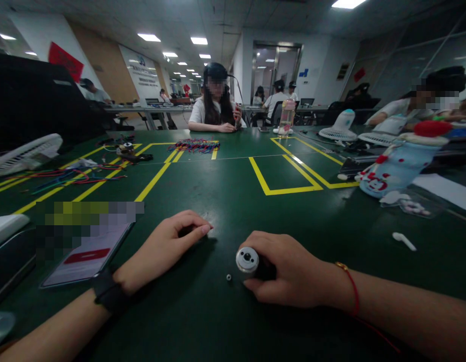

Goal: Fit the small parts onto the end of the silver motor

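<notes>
The right hand (289, 274) is gripping a round silver metal part (247, 260); the left hand (168, 246) is resting curled and empty on the dark green surface (225, 201).

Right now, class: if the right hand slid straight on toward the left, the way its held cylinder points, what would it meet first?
Probably the tiny silver ring-shaped part on the green table, just ahead of the right hand and its round silver-capped cylinder; depth is unclear.

Both forearms reach in from the lower edge, bare and angled toward each other. The left hand (165, 246) lies palm down, fingers (197, 230) curled loosely under, thumb tucked in, a dark band at its wrist. The right hand (289, 271) lies knuckles up, fingers closed in a grip, a red cord around its wrist.
</notes>
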The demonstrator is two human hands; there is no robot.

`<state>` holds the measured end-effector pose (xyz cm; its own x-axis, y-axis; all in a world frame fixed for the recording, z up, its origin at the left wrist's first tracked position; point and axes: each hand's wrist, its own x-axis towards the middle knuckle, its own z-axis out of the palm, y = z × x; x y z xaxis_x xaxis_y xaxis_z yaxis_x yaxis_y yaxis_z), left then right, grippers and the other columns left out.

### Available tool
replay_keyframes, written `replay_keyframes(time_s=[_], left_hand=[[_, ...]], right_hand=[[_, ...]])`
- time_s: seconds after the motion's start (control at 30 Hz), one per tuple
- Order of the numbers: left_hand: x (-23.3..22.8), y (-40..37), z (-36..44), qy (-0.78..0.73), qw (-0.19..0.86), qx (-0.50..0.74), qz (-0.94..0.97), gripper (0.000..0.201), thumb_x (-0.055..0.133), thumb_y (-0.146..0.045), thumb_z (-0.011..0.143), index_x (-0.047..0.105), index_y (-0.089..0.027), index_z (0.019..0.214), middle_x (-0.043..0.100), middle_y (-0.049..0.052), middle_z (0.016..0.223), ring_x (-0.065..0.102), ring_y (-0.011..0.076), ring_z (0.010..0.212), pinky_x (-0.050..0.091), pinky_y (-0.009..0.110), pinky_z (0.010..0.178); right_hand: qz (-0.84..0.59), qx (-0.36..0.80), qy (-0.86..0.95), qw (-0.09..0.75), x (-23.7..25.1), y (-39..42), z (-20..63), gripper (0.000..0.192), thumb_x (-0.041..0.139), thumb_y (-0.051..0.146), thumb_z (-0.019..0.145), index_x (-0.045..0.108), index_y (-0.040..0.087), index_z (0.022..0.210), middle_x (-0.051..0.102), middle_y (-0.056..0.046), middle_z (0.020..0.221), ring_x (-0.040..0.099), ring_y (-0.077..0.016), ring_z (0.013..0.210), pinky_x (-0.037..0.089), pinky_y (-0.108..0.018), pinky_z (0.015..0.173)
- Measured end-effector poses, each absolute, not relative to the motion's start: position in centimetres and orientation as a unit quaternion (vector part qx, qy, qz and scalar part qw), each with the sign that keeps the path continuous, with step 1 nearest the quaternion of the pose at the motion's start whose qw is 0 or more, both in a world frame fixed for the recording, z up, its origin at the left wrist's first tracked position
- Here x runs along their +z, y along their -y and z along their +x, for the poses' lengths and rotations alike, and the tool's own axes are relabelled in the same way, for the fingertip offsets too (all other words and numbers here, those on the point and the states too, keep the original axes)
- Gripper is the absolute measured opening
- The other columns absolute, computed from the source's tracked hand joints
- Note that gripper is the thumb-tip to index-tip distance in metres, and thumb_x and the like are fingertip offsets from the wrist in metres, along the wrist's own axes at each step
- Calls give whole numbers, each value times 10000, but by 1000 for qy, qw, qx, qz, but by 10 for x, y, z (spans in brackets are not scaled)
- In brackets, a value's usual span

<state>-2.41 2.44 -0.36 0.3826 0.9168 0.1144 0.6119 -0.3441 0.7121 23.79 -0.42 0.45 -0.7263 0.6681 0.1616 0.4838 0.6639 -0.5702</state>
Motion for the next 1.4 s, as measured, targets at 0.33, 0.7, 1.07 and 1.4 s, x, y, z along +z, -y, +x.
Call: replay_keyframes(time_s=[0.33, 0.7, 1.07, 1.4], left_hand=[[1, -18, -20, -441, 292, 216, 821, 158, 602, -370, 882, 666, -270, 987, 610, -4, 1010, 576, 185, 934, 439, 318, 821], [10, 5, 2, -376, 336, 220, 835, 93, 641, -305, 870, 721, -284, 913, 601, -7, 916, 573, 167, 865, 431, 286, 768], [24, 22, 25, -396, 313, 307, 807, 158, 611, -258, 888, 719, -326, 979, 591, -15, 859, 570, 151, 797, 448, 257, 672], [26, 19, 23, -429, 319, 279, 798, 238, 559, -336, 904, 663, -307, 1117, 598, 7, 930, 573, 174, 828, 462, 279, 699]], right_hand=[[-323, 249, 894, 186, 2, 4, 237, 312, 658, 277, 724, 570, 194, 1012, 596, -10, 931, 515, -140, 759, 397, -258, 654], [-318, 243, 896, 193, 1, 4, 237, 297, 647, 274, 728, 576, 182, 1001, 598, -30, 917, 511, -147, 738, 391, -255, 632], [-310, 231, 902, 190, -2, 3, 235, 228, 628, 299, 748, 552, 182, 928, 577, -19, 876, 507, -136, 716, 374, -246, 606], [-313, 227, 902, 192, 0, 5, 235, 251, 639, 293, 741, 559, 180, 950, 594, -22, 897, 508, -136, 714, 373, -247, 610]])
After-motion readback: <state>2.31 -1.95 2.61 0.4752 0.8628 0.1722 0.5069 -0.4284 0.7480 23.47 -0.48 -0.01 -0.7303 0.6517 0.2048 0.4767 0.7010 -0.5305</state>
